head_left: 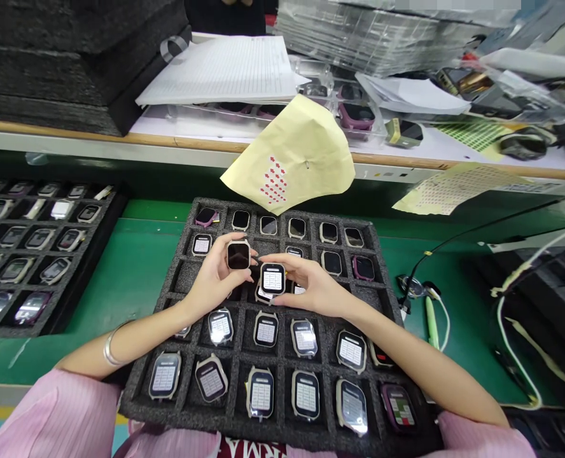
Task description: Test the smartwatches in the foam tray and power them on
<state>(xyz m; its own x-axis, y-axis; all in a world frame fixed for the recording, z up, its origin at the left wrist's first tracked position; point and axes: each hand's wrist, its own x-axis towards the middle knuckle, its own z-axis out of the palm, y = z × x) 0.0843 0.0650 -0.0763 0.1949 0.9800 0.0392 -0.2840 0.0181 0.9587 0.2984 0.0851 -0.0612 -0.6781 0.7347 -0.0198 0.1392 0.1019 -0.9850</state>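
Observation:
My left hand [213, 277] is closed on a watch body with a dark screen [238, 256], held up above the black foam tray [187, 270]. My right hand [306, 286] is closed on a watch body with a lit white screen [272, 278], just right of the first one. Both hands hover over the tray's middle rows. The tray's pockets hold several more watch bodies, lit ones [265, 331] in the near rows and dark ones [331, 262] in the far rows.
A second foam tray [58, 312] of watch bodies lies at the left on the green mat [134, 267]. A yellow sheet with red stickers [292, 156] hangs from the shelf. Cables, a pen-like tool [431, 321] and papers [225, 70] sit right and behind.

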